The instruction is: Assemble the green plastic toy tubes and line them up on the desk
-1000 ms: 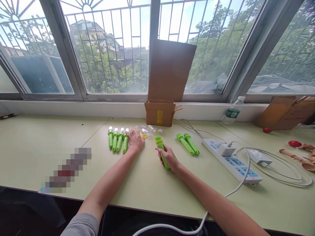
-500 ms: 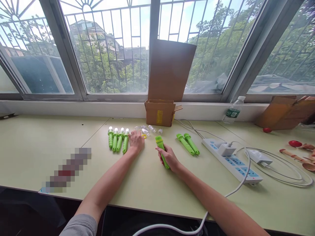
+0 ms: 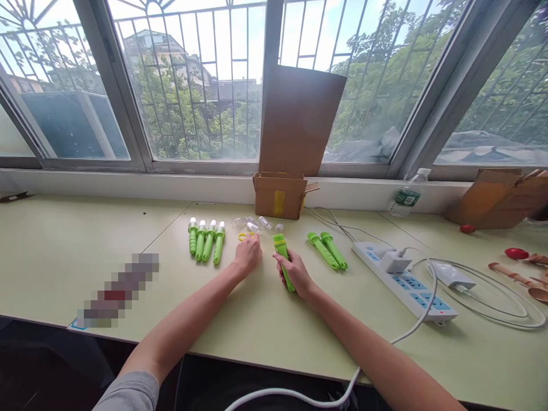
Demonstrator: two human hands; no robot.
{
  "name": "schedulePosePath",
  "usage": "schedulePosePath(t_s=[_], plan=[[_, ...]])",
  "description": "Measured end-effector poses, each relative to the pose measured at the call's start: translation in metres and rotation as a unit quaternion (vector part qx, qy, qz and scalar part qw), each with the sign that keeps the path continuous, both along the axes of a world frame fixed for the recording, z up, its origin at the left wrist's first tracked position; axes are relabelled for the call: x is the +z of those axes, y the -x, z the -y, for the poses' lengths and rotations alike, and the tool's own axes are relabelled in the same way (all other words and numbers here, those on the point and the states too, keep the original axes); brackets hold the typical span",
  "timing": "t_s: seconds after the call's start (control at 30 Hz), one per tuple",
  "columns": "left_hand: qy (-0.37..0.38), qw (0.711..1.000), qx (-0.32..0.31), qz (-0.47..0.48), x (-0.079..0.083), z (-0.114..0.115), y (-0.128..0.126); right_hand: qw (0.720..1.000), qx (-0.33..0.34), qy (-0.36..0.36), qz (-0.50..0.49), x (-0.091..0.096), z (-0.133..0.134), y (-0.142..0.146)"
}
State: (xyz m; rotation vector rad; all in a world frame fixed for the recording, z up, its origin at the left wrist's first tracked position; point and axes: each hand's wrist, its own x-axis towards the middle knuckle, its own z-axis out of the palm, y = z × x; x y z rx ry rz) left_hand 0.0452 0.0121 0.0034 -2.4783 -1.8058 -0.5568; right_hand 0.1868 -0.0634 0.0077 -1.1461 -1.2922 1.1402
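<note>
My right hand (image 3: pixel 294 270) is wrapped round a green plastic tube (image 3: pixel 280 245), its threaded top with a yellowish band pointing away from me. To its left, my left hand (image 3: pixel 248 254) is closed low over the table, fingertips bent down beside a yellow ring (image 3: pixel 242 236). What those fingers pinch, if anything, is hidden. Several clear plastic caps (image 3: pixel 252 226) lie just beyond that hand. Left of it stands a row of green tubes with clear, white-tipped tops (image 3: pixel 208 242). Two green tubes without clear tops (image 3: pixel 323 251) lie right of my right hand.
A small cardboard box (image 3: pixel 279 197) stands against the window wall. On the right lie a white power strip (image 3: pixel 405 279) with plugs and cables, a plastic bottle (image 3: pixel 409 194), and wooden pieces (image 3: pixel 511 273). A blurred-out object (image 3: pixel 120 291) lies left, by the table edge (image 3: pixel 128 341).
My left hand has drawn back and to the right from the caps, its fingers now curled, uncovering more yellow ring. My right hand keeps its grip on the green tube, almost unmoved.
</note>
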Motion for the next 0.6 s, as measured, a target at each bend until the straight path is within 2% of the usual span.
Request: schedulePosePath(t_s=[0.1, 0.17, 0.27, 0.37, 0.47, 0.53, 0.6], plan=[[0.001, 0.998, -0.036, 0.046, 0.003, 0.003, -0.003, 1.000, -0.008, -0.009, 0.018, -0.002, -0.002, -0.001], [-0.022, 0.991, -0.066, 0.112, 0.007, 0.003, -0.002, 0.998, -0.015, -0.028, 0.048, -0.002, -0.002, -0.002], [-0.065, 0.956, -0.102, 0.266, 0.016, 0.000, 0.000, 0.990, -0.020, -0.075, 0.120, -0.002, -0.001, -0.003], [-0.073, 0.889, -0.129, 0.433, 0.028, 0.000, 0.002, 0.973, -0.021, -0.124, 0.191, -0.001, 0.001, -0.003], [-0.034, 0.794, -0.194, 0.575, 0.040, 0.006, 0.001, 0.956, -0.026, -0.159, 0.246, -0.001, 0.002, -0.002], [0.014, 0.735, -0.234, 0.637, 0.048, 0.012, -0.001, 0.947, -0.030, -0.173, 0.268, -0.001, 0.002, -0.002], [0.061, 0.697, -0.257, 0.667, 0.053, 0.018, -0.003, 0.942, -0.033, -0.183, 0.278, -0.001, 0.003, -0.002]])
